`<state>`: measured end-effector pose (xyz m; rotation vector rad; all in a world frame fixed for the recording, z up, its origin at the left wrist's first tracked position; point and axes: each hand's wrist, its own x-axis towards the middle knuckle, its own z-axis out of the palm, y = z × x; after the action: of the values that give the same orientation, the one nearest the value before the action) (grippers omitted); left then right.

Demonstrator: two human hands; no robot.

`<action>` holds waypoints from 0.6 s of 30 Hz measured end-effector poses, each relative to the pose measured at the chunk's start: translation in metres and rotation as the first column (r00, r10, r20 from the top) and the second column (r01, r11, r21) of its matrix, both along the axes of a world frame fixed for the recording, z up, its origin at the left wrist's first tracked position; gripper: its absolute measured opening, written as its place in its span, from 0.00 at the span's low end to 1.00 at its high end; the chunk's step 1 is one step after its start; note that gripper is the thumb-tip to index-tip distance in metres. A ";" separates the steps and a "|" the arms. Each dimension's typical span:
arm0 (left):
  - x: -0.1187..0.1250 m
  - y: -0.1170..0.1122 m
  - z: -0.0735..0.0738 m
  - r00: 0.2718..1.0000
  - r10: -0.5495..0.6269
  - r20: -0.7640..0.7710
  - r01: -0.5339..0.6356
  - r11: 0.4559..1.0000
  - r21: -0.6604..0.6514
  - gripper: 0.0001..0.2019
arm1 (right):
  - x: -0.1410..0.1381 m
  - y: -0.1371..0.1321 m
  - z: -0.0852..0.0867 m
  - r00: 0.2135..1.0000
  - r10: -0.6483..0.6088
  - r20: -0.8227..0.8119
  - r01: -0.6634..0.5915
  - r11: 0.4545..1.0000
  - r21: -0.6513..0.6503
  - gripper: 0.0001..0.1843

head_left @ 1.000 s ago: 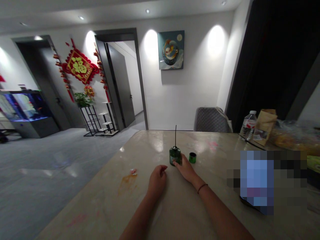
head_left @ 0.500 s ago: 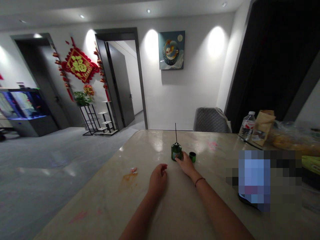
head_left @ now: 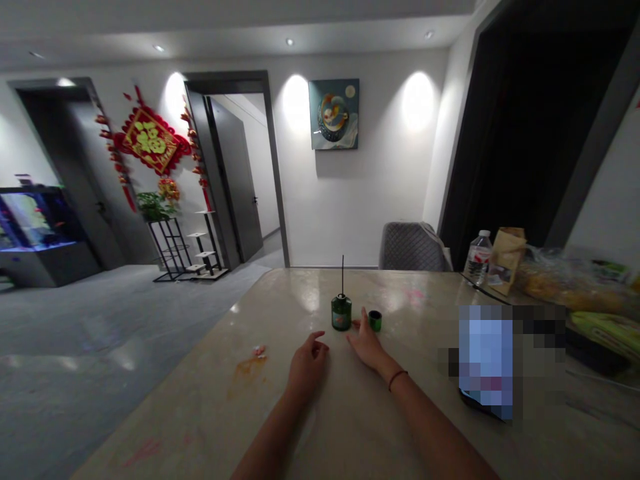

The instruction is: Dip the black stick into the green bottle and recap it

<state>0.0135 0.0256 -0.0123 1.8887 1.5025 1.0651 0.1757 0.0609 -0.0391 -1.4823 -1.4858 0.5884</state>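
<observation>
A dark green glass reed diffuser bottle stands upright on the table, with one thin black stick rising from its neck. Just right of it sits a small green cap, dark inside. Between bottle and cap is my right hand, its fingers spread and holding nothing; the fingertips are close to the bottle's right side. My left hand rests on the table in front and to the left of the bottle. Its fingers are loosely bent and apart, with nothing in them.
The pale, glossy table has an orange-brown stain and a small pinkish scrap on the left. At right stand a water bottle, a brown paper bag and a blurred-out upright screen. A grey chair is behind.
My right hand has let go of the diffuser bottle and drawn slightly back from it, fingers spreading. The left hand's fingers have opened a little. The view has shifted slightly.
</observation>
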 end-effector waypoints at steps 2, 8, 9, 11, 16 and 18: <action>0.000 0.000 0.002 0.999 0.004 -0.054 -0.004 1.000 0.011 0.21 | 0.005 -0.007 0.000 0.999 0.031 -0.019 -0.031 0.999 -0.009 0.43; -0.009 -0.002 0.012 0.936 0.096 -0.337 -0.066 0.993 0.099 0.29 | 0.018 -0.038 0.015 0.977 0.103 0.186 -0.097 0.994 -0.042 0.46; -0.011 -0.003 0.014 0.919 0.097 -0.382 -0.059 0.992 0.112 0.30 | 0.019 -0.044 0.020 0.952 0.103 0.288 -0.100 0.995 -0.025 0.45; -0.013 -0.003 0.017 0.875 0.078 -0.478 -0.010 0.990 0.143 0.30 | 0.021 -0.053 0.030 0.853 0.056 0.519 -0.072 0.997 0.011 0.42; -0.009 -0.004 0.020 0.685 -0.050 -0.727 0.166 0.982 0.090 0.33 | 0.029 -0.064 0.040 0.553 -0.009 0.833 -0.042 0.998 0.038 0.40; -0.007 -0.005 0.019 0.616 -0.083 -0.783 0.191 0.980 0.047 0.36 | 0.034 -0.067 0.039 0.471 0.017 0.882 -0.006 1.000 -0.016 0.40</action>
<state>0.0064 0.0204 0.0071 2.7138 1.6783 0.2144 0.2096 -0.0060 0.0001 -1.9080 -2.2688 -0.2949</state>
